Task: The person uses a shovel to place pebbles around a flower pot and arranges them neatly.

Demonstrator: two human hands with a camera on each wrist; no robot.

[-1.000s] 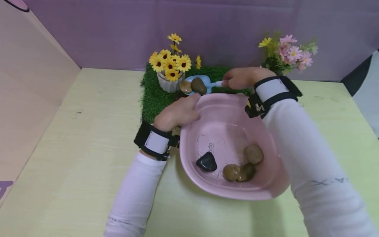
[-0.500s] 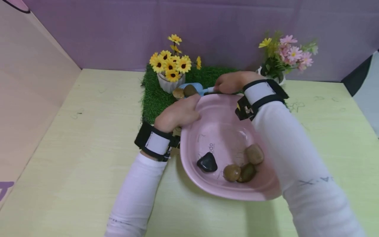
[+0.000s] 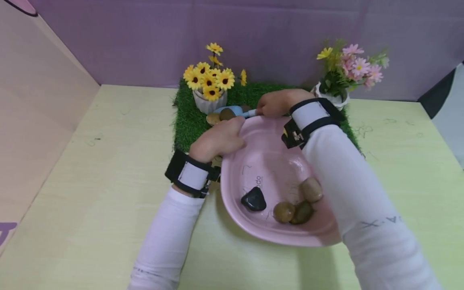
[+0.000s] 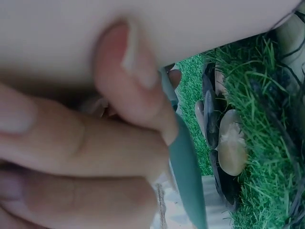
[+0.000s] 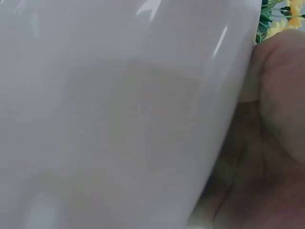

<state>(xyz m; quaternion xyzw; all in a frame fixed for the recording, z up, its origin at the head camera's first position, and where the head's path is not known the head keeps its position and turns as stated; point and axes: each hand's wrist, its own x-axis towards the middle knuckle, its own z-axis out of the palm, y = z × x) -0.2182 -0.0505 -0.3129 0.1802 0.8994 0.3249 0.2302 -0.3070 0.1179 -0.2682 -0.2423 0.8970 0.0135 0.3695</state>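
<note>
Curled round the far-left rim of the pink basin [image 3: 232,193], the left hand [image 3: 217,139] grips it, fingers over the edge and thumb against the outside; the left wrist view shows those fingers pressed together against the pale wall. At the far rim the right hand [image 3: 277,102] pinches the white handle of a small blue scoop [image 3: 232,110], fingers closed on it, with the blade pointing left over the grass mat [image 3: 186,121]. Two brown stones [image 3: 221,116] sit at the scoop's blade, low against the mat, just near the sunflower pot [image 3: 209,100]; whether they rest on the blade or on the grass cannot be told.

Glossy pale pink, the basin is wide and shallow with rounded corners and a thick rolled rim, and faint grey lettering shows on its floor. It stands on the yellow-green table [image 3: 90,201], its far edge touching the mat, and looks tipped with the near side lower. Four stones lie at its near side: a shiny black angular one [image 3: 254,199] to the left and three smooth brown ones [image 3: 297,203] clustered to the right.

On the far right corner of the mat stands a white pot of pink and yellow flowers [image 3: 344,68].
</note>
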